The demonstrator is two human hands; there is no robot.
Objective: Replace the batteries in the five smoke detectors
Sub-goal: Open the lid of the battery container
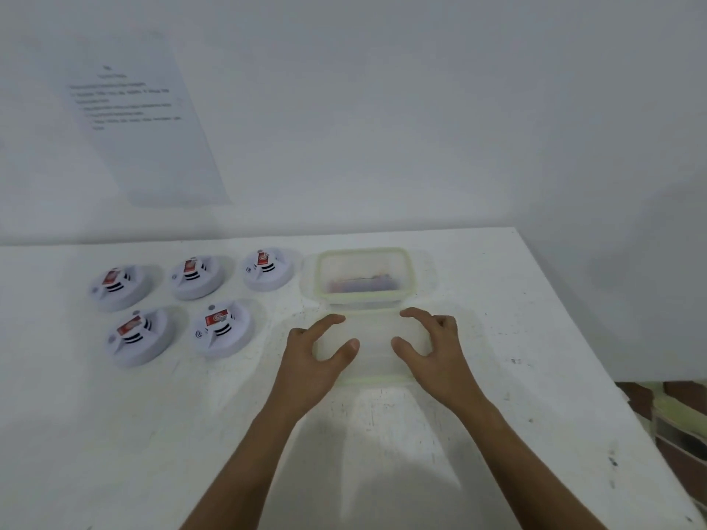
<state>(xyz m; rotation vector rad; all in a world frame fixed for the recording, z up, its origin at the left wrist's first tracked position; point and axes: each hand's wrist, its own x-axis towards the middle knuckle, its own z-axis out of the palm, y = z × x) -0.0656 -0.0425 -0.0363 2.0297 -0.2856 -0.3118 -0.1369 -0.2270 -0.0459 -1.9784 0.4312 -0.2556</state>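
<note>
Both hands, left hand (pixel 317 357) and right hand (pixel 432 350), rest curled fingertips on the clear lid (pixel 373 357); the five smoke detectors (pixel 222 328) lie left of them, apart, on the white table (pixel 114 434).

A printed sheet (pixel 141 116) hangs on the white wall (pixel 421 109).
</note>
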